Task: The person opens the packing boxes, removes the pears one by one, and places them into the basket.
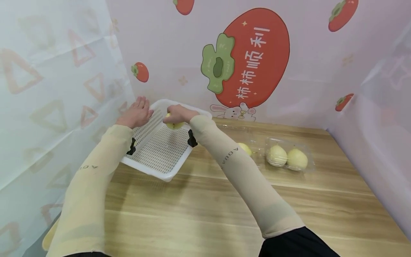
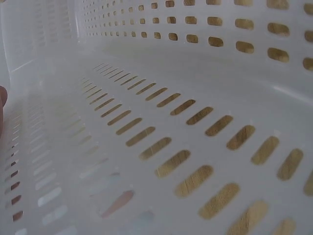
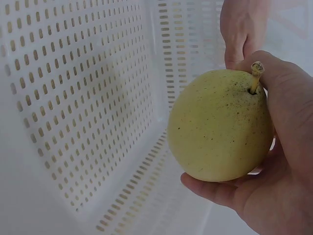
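My right hand [image 1: 182, 114] grips a yellow-green pear [image 3: 220, 127] over the inside of a white perforated plastic basket [image 1: 162, 175]. Thumb and fingers wrap round the fruit, and its short brown stem points toward the thumb side in the right wrist view. At the basket's left rim, my left hand [image 1: 135, 114] lies with its fingers extended. The slotted basket floor [image 2: 161, 147] fills most of the left wrist view, where no fruit shows. Just a sliver of a finger appears at that view's left edge.
Right of the basket, a clear plastic box [image 1: 310, 162] holds two pears [image 1: 277, 156]. Another pear [image 1: 245, 148] sits beside it in clear plastic, partly hidden by my right forearm. Printed cloth walls [image 1: 167, 46] border the wooden table [image 1: 192, 214] at the back and sides.
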